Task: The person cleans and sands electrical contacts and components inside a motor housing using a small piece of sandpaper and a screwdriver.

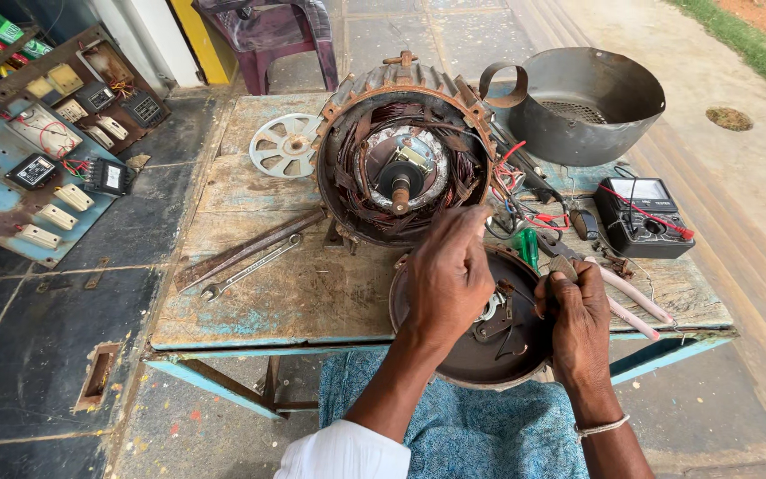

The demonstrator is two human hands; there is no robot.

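A round dark metal end cover (476, 350) rests at the near edge of the wooden table (285, 293), partly over my lap. My left hand (447, 273) reaches down into the cover, fingers bunched on a small white and metal part near its centre. My right hand (578, 312) is closed around pliers with pale pink handles (636, 300), whose jaws point into the cover. Behind them stands an opened motor housing (401, 160) with copper windings and a shaft end.
A wrench (250, 269) and flat bar lie left of the housing, with a white fan wheel (285, 145) behind. A grey metal cowl (582, 102) and a black multimeter (642, 215) with leads sit right. An electrical panel (42, 168) leans on the left floor.
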